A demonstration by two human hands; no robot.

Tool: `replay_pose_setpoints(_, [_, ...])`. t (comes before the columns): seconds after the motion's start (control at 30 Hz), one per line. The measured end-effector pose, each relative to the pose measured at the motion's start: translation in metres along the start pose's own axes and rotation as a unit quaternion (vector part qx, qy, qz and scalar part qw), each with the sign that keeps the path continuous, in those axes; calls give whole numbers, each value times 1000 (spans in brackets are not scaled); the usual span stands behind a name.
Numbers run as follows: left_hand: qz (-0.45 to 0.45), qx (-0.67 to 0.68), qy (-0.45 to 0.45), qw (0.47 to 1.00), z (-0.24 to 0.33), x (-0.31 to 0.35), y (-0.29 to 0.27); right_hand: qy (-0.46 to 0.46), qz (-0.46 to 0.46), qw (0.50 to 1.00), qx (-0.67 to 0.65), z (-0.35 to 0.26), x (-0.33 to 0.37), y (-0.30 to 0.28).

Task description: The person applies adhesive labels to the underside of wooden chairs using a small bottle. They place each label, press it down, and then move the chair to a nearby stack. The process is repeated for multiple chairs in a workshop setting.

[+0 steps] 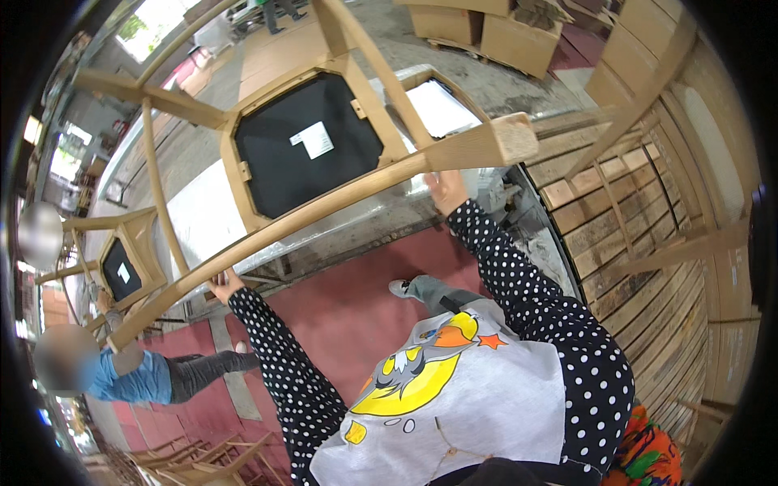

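Observation:
A wooden chair (304, 217) lies tipped on the bench, its seat's underside facing me. A black panel (267, 166) with white labels fills the seat frame. One long curved leg of the chair runs across the near side. At that leg's lower left part my left hand (226, 285) grips it, fingers partly hidden behind the wood. Farther right, near the thick end of the leg, my right hand (448, 193) holds the chair from below, with some fingertips hidden. Both arms are stretched out.
The plastic-covered bench (203, 212) runs along in front of me. An open carton (438, 105) with white sheets sits behind the chair. To the left, a co-worker (138, 377) handles another chair (134, 263). Wooden pallets (632, 211) lie to the right; cardboard boxes (519, 40) stand at the back.

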State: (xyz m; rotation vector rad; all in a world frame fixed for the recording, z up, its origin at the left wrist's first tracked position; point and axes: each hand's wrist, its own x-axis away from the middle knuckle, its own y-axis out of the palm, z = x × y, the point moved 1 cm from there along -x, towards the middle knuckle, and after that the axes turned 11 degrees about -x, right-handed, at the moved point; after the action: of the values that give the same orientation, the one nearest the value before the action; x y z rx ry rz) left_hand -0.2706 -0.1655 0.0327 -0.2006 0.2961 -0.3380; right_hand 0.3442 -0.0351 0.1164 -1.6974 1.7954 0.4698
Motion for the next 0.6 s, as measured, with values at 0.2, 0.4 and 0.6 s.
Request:
replay_pose_setpoints(0.2, [-52, -222, -136, 964, -128, 178, -62, 354, -388, 842, 122, 25, 142, -13])
replay_pose_setpoints(0.4, [-235, -357, -359, 830, -122, 347, -97, 432, -411, 796, 105, 133, 177, -79])
replay_pose_setpoints(0.6, [-371, -345, -317, 802, -60, 405, -4, 445, 79, 881, 144, 263, 62, -119])
